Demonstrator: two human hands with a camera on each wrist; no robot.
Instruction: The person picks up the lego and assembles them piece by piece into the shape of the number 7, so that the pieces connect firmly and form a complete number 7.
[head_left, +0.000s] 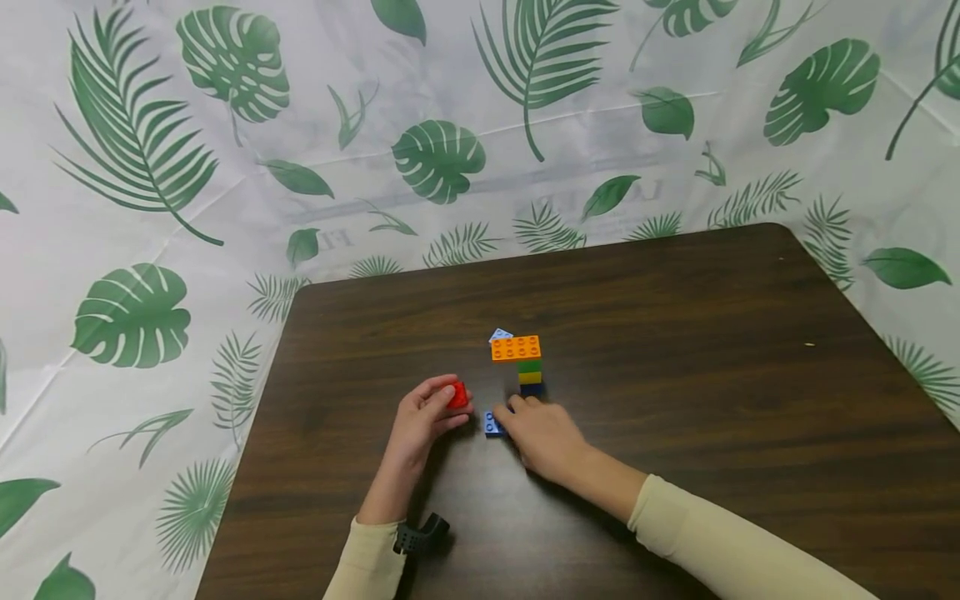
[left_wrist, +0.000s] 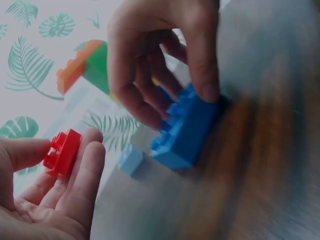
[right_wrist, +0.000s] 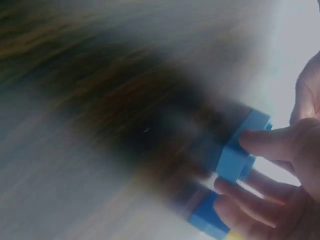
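Observation:
My left hand pinches a small red toy building brick between thumb and fingers, held a little above the table. Just right of it, my right hand grips a blue brick, partly covered by the fingers. The left wrist view shows the thumb on one side of this blue brick and the fingers at the other. Beyond the right hand stands a stack: a dark blue brick at the bottom, then yellow, green, and a long orange brick overhanging leftward on top.
A light blue brick lies behind the stack, partly hidden by the orange one. The dark wooden table reaches back to a white leaf-print sheet. A black band is at the left wrist.

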